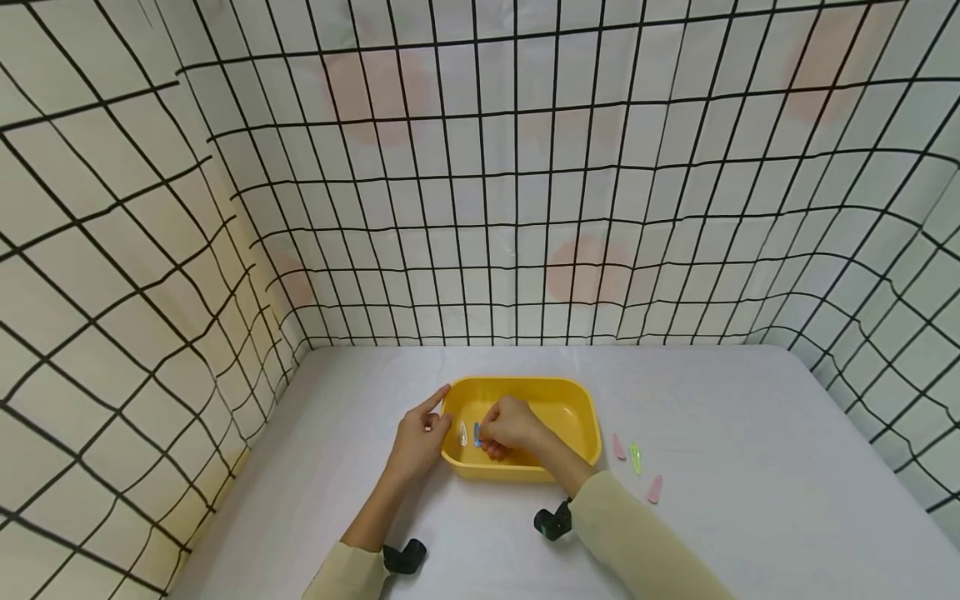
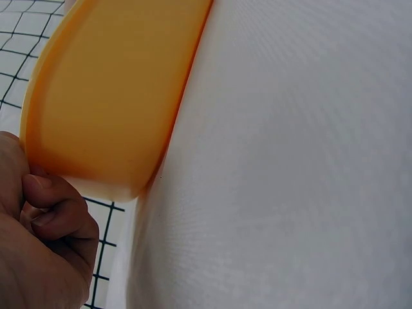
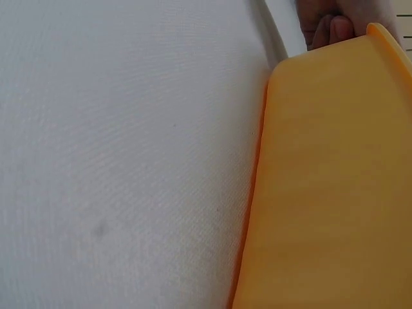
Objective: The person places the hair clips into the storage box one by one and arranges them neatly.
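Note:
A yellow plastic tray (image 1: 517, 473) stands on the white-covered table. My left hand (image 1: 420, 435) holds its left end, the index finger stretched along the rim and the other fingers curled; the left wrist view shows that hand (image 2: 48, 225) against the tray's outer wall. Inside the tray, my right hand (image 1: 512, 425) reaches down with curled fingers and pinches a blue snap hair clip (image 1: 476, 433) at the fingertips. Just left of it lies a white hair clip (image 1: 463, 434) on the tray floor. The right hand itself is outside the right wrist view.
To the tray's right, a pink hair clip (image 1: 618, 447), a green hair clip (image 1: 635, 457) and another pink hair clip (image 1: 655, 489) lie on the table (image 1: 750, 467). White walls with black grid lines (image 1: 517, 175) enclose the back and sides.

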The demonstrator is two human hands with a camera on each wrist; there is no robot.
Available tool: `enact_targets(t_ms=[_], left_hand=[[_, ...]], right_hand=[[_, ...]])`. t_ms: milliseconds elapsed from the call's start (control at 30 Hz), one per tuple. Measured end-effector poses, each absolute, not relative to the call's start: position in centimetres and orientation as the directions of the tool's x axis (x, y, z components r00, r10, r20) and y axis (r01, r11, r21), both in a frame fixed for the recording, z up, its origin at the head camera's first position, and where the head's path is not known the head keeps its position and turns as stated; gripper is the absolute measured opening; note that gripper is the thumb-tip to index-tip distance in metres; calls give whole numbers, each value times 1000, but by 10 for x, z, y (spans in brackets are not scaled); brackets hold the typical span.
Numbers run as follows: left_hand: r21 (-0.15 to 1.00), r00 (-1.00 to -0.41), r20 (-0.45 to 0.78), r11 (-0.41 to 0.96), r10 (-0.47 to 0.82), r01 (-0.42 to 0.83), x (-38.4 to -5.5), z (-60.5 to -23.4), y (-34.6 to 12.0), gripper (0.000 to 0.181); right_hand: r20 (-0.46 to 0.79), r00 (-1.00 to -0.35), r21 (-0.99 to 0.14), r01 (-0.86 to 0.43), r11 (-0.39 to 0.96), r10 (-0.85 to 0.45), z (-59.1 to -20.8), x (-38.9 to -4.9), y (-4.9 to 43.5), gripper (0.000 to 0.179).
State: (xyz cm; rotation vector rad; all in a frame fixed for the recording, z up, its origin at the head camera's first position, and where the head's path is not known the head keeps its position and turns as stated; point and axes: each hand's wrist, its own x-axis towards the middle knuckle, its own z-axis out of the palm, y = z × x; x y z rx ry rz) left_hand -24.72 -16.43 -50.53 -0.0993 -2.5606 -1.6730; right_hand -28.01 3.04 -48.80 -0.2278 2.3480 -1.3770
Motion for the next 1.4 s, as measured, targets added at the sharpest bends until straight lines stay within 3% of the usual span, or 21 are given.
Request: enact_targets(t_ms=[500, 1400], left_hand=[[905, -996, 86, 419, -13, 72, -246, -508, -162, 53], [897, -998, 61, 440, -35, 40, -248, -506, -160, 54]], right_hand=[[-275, -909, -879, 107, 465, -312, -485, -275, 50, 15], [-98, -955, -903, -33, 428, -280, -450, -253, 153, 27]])
